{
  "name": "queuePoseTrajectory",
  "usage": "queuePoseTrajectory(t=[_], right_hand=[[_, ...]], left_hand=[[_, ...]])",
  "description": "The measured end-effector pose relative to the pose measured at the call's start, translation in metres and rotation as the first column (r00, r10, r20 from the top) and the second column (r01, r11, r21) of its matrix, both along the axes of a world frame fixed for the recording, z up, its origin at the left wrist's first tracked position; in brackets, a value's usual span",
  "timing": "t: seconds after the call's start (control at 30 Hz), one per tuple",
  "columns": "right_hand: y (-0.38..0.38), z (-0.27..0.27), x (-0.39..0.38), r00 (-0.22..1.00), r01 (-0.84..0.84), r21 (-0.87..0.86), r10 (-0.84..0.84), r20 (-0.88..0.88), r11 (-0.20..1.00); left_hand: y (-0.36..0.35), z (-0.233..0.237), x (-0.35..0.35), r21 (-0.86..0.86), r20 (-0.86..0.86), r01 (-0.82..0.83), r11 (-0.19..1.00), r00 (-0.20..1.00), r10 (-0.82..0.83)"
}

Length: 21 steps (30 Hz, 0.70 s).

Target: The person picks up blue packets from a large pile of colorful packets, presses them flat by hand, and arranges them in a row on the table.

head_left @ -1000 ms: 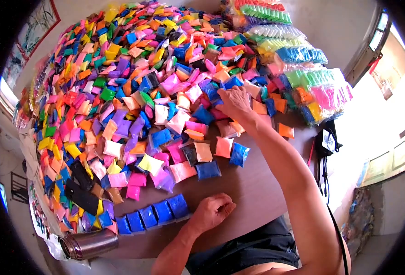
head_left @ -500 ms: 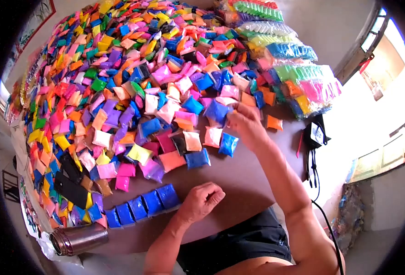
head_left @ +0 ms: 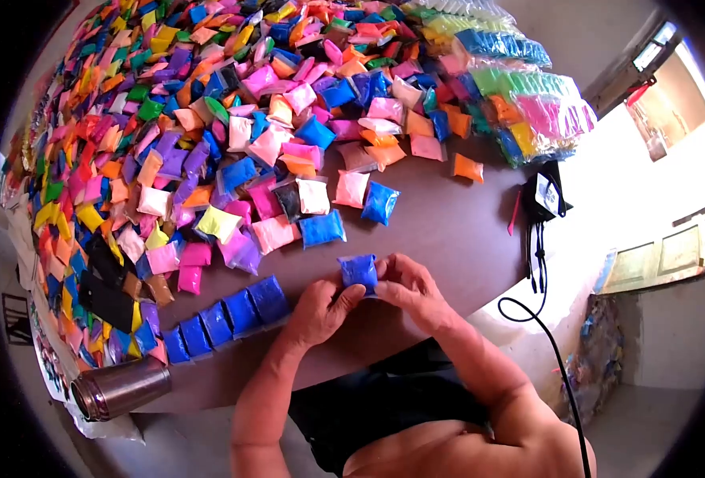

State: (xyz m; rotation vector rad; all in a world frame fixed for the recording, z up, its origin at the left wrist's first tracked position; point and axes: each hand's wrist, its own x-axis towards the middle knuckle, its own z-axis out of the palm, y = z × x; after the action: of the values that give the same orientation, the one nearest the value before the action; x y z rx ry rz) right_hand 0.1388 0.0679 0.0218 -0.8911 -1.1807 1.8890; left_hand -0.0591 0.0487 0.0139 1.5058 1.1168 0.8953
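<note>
Both of my hands hold one small blue packet point(head_left: 359, 272) just above the near edge of the brown round table point(head_left: 440, 239). My left hand point(head_left: 320, 309) pinches its left side and my right hand point(head_left: 408, 288) pinches its right side. Left of my hands a row of several blue packets point(head_left: 225, 317) lies side by side along the table's near edge. A huge heap of small coloured packets point(head_left: 209, 135) covers the far and left part of the table.
A metal flask point(head_left: 121, 389) lies at the table's near left edge. Clear bags filled with sorted coloured packets point(head_left: 528, 111) are stacked at the far right. A black pouch point(head_left: 542, 199) with a cord hangs over the right edge. Loose blue packets point(head_left: 322, 229) lie near the heap's front.
My right hand pulled a blue packet out of the heap and brought it toward me. My left hand rose from the table and took its other side. The view tilted down.
</note>
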Motion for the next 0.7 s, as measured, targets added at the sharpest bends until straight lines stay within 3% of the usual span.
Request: queuePoseTrajectory(t=[0.07, 0.17, 0.27, 0.33, 0.43, 0.5, 0.7], right_hand=[[0.008, 0.002, -0.003, 0.997, 0.031, -0.025, -0.03, 0.066, 0.999], [0.014, 0.006, -0.01, 0.997, 0.002, 0.071, -0.008, 0.08, 0.997], [0.015, 0.001, -0.011, 0.994, -0.091, -0.018, 0.092, 0.059, 0.996], [0.014, -0.002, -0.012, 0.997, 0.006, 0.039, -0.009, 0.072, 0.999], [0.012, -0.007, -0.01, 0.999, 0.021, 0.092, -0.025, 0.04, 0.996], [0.012, -0.012, -0.009, 0.998, 0.039, 0.111, -0.045, 0.047, 0.993], [0.012, -0.003, -0.013, 0.995, 0.069, 0.111, -0.076, 0.066, 0.991]], left_hand=[[0.001, 0.006, 0.001, 0.008, -0.007, 0.006, 1.0, 1.0, -0.006], [0.002, 0.006, -0.003, 0.01, -0.062, 0.038, 0.999, 0.997, -0.038], [0.002, 0.007, -0.003, 0.039, -0.112, 0.049, 0.998, 0.993, -0.044], [0.002, 0.008, -0.002, 0.075, -0.117, 0.036, 0.996, 0.993, -0.027], [0.002, 0.008, 0.0, 0.084, -0.142, 0.062, 0.994, 0.989, -0.05], [0.003, 0.009, 0.003, 0.19, -0.105, 0.028, 0.981, 0.994, -0.007], [0.002, 0.002, 0.0, 0.046, -0.094, 0.049, 0.998, 0.995, -0.045]])
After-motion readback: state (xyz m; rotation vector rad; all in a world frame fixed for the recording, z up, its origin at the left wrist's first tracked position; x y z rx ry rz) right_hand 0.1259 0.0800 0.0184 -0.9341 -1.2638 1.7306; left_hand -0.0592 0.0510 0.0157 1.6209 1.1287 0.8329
